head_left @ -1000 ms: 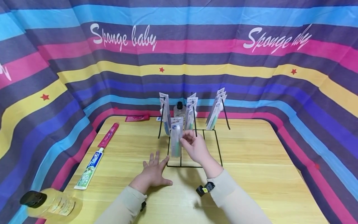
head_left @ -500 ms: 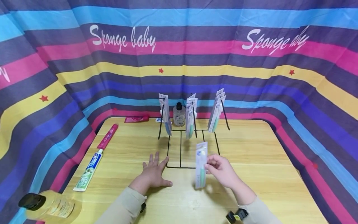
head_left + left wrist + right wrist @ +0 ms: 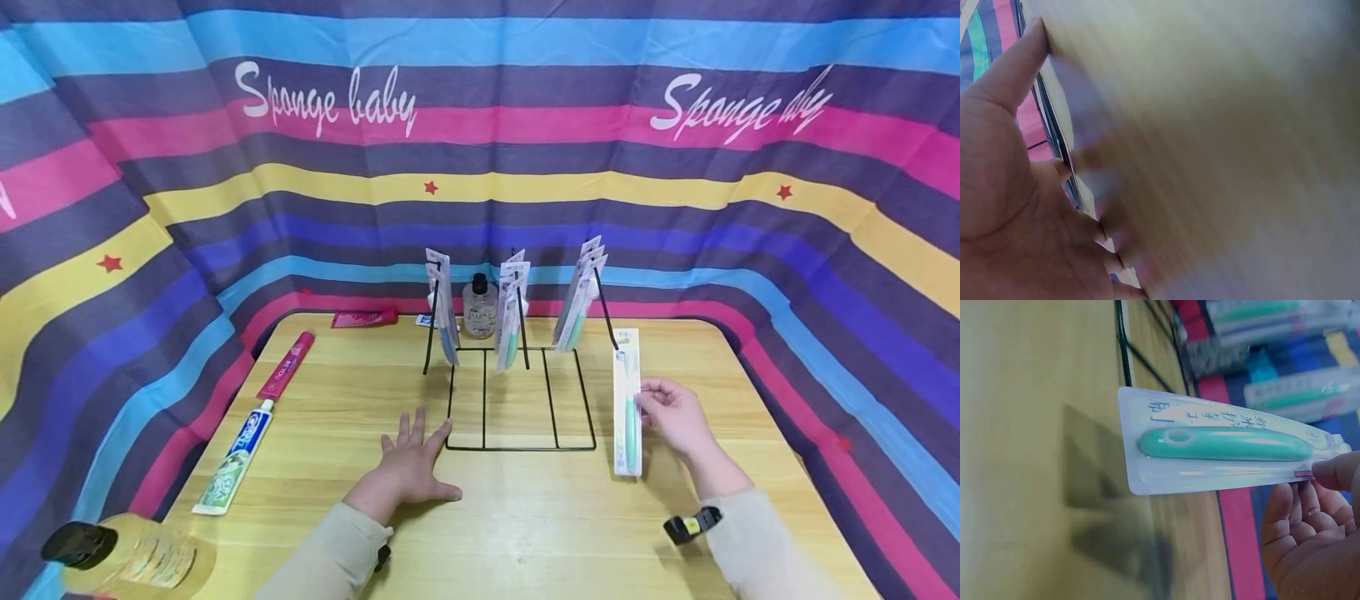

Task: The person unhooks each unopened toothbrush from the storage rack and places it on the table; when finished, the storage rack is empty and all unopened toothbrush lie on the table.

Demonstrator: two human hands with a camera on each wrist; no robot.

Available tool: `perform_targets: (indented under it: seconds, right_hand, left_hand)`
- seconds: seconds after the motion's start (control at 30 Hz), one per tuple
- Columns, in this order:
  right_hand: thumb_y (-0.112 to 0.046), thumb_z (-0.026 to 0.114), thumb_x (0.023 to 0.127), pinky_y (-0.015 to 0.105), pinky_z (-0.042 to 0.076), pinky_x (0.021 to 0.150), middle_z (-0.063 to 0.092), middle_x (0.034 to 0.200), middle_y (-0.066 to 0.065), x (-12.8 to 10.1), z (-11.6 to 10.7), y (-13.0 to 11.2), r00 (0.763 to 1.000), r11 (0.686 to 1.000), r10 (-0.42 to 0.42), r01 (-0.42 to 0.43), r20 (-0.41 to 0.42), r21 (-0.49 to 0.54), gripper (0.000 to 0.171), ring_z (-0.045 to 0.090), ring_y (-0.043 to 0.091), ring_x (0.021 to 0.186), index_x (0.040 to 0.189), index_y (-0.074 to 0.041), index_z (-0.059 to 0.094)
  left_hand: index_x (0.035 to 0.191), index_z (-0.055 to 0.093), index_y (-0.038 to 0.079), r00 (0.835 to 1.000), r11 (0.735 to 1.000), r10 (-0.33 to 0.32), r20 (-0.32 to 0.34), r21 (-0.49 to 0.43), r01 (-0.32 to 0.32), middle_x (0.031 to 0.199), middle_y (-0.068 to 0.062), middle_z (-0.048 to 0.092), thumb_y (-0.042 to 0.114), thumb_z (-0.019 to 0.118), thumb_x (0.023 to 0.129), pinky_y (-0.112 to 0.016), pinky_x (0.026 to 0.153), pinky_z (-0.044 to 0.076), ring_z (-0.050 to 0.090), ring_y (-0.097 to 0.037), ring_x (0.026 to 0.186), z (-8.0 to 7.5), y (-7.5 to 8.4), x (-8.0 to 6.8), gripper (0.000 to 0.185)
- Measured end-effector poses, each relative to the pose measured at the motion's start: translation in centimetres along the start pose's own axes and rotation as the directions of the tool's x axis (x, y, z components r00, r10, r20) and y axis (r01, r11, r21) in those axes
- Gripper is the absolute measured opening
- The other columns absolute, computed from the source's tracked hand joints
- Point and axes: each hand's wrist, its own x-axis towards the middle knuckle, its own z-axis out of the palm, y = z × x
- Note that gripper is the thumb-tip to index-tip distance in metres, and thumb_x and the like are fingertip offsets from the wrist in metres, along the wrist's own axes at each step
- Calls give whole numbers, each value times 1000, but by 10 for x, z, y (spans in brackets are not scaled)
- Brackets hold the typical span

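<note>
My right hand point(image 3: 678, 417) pinches the edge of a packaged toothbrush point(image 3: 628, 408) between thumb and curled fingers, to the right of the black wire rack point(image 3: 557, 408). In the right wrist view the toothbrush's green handle shows through its clear blister, and a shadow falls on the wood below. My left hand point(image 3: 408, 467) rests on the table with fingers spread, its fingertips close to the rack's front left corner. More packaged toothbrushes hang on the rack's hooks: a left group point(image 3: 444, 312), a middle group point(image 3: 512, 317) and a right group point(image 3: 579, 300).
At the left lie a green-and-blue toothpaste tube point(image 3: 234, 462) and a pink tube point(image 3: 287, 367). A yellow bottle point(image 3: 150, 554) stands at the near left corner. Behind the rack are a clear bottle point(image 3: 480, 312) and another pink tube point(image 3: 364, 318). A striped curtain point(image 3: 525, 196) encloses the table.
The right hand has carried the packaged toothbrush from the rack's left front, toward me and then to the right, past the rack's right side. My left hand has stayed in place.
</note>
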Motion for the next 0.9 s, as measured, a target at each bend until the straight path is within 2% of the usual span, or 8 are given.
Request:
perform_targets:
  seconds: [0.13, 0.3, 0.4, 0.53, 0.63, 0.77, 0.9]
  right_hand:
    - [5, 61, 101, 26, 62, 66, 74, 96, 6, 37, -2, 4, 999, 999, 43, -44, -28, -25, 42, 65, 2, 72, 139, 21, 52]
    - [3, 58, 100, 25, 61, 68, 71, 117, 26, 75, 1, 10, 990, 991, 132, -133, -57, -23, 50, 66, 4, 74, 147, 16, 49]
    - [3, 58, 98, 26, 59, 66, 68, 123, 30, 91, 3, 15, 982, 983, 180, -182, -65, -23, 53, 65, 7, 72, 149, 13, 48]
    - [5, 58, 97, 26, 56, 60, 68, 113, 22, 105, 6, 19, 970, 972, 234, -235, -71, -8, 54, 61, 8, 67, 149, 12, 49]
    - [8, 58, 94, 25, 58, 63, 66, 118, 29, 111, 11, 22, 966, 968, 250, -251, -66, -4, 54, 62, 8, 71, 148, 14, 51]
    - [8, 59, 91, 24, 61, 68, 61, 132, 39, 116, 17, 27, 969, 968, 235, -240, -72, -71, 52, 66, 13, 79, 142, 16, 56]
    - [4, 61, 93, 22, 60, 69, 62, 131, 40, 119, 21, 31, 974, 965, 201, -215, -101, -153, 46, 69, 20, 86, 137, 17, 59]
  left_hand:
    - [169, 31, 21, 1000, 1000, -2, -2, 0, 2, 173, -30, 0, 66, 87, 75, -84, 115, 6, -4, -55, 157, 0, 0, 1, 118]
    - [169, 31, 22, 1000, 1000, -10, 7, 3, 10, 174, -29, -1, 68, 86, 75, -83, 116, 5, -5, -54, 158, 0, -1, 1, 118]
    - [169, 30, 23, 1000, 1000, -8, 9, 3, 8, 174, -29, -1, 68, 86, 75, -83, 116, 5, -5, -54, 158, 1, -1, 1, 118]
    - [169, 31, 23, 1000, 1000, -3, 3, -1, 3, 173, -29, -1, 67, 87, 74, -83, 115, 6, -5, -55, 157, 0, -2, 2, 118]
    - [169, 31, 23, 1000, 1000, -4, 0, 3, 4, 173, -30, -1, 66, 87, 74, -83, 116, 6, -5, -55, 157, 1, -3, 2, 119]
    - [169, 30, 23, 1000, 1000, -4, 2, 8, 4, 173, -30, -1, 67, 87, 74, -83, 116, 6, -4, -55, 157, 2, -4, 2, 119]
    - [169, 30, 22, 1000, 1000, -1, -1, 3, 1, 173, -30, -1, 67, 87, 73, -83, 115, 6, -4, -56, 157, 2, -3, 2, 120]
